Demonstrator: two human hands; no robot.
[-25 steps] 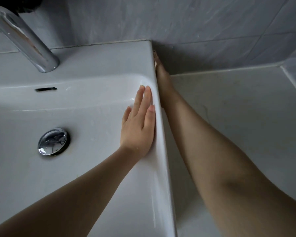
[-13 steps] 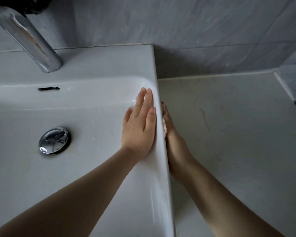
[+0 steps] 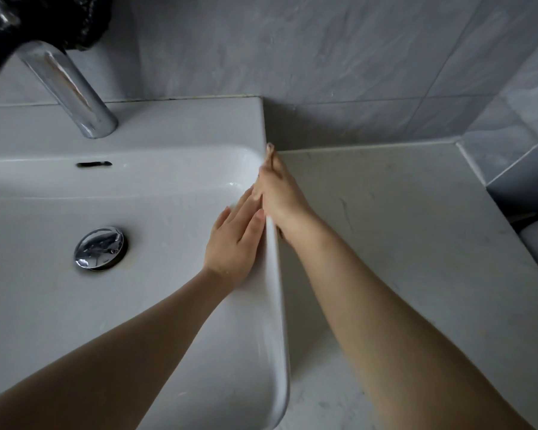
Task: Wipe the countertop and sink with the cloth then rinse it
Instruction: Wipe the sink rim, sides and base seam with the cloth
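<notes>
Right grip (image 3: pixel 280 200) presses the white ceramic sink's (image 3: pixel 272 305) outer wall at frame centre, cloth out of sight, likely beneath, so I cannot tell its hold, left grip (image 3: pixel 233 243) released flat inside the basin: press evenly, sweep right into that back corner.

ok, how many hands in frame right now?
2. The left hand lies flat on the sink inner wall, by its right rim. The right hand is just outside that rim, above the countertop, partly hidden by it.
</notes>
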